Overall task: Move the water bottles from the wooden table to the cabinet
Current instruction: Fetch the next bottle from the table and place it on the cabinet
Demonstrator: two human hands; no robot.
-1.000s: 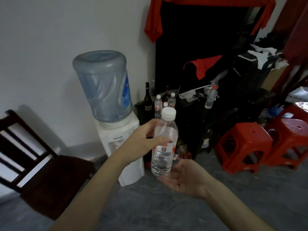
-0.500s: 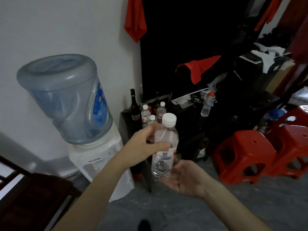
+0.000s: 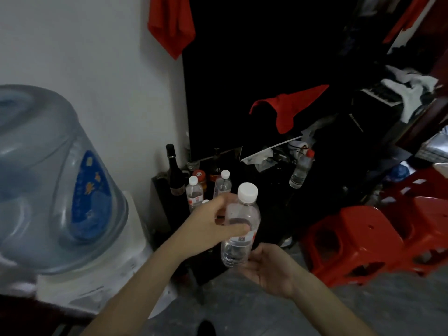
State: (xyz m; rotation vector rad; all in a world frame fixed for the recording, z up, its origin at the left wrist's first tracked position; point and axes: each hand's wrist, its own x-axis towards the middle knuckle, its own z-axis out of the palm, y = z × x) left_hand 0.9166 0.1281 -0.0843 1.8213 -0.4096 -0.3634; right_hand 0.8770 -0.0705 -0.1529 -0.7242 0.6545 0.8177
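Head view, centre frame: my left hand (image 3: pixel 213 226) wraps the water bottle (image 3: pixel 240 229) upright, my right hand (image 3: pixel 269 267) cups open under its base. I should set it beside the bottles (image 3: pixel 195 195) on the dark cabinet (image 3: pixel 162 204), steadily.

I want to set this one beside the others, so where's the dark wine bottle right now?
In the head view, the dark wine bottle stands left of centre, at the cabinet's left end, between the water dispenser and two white-capped bottles.

A white wall (image 3: pixel 97 57) backs a water dispenser (image 3: pixel 55 180); red plastic stools (image 3: pixel 358 241) stand on grey floor (image 3: pixel 242 309).
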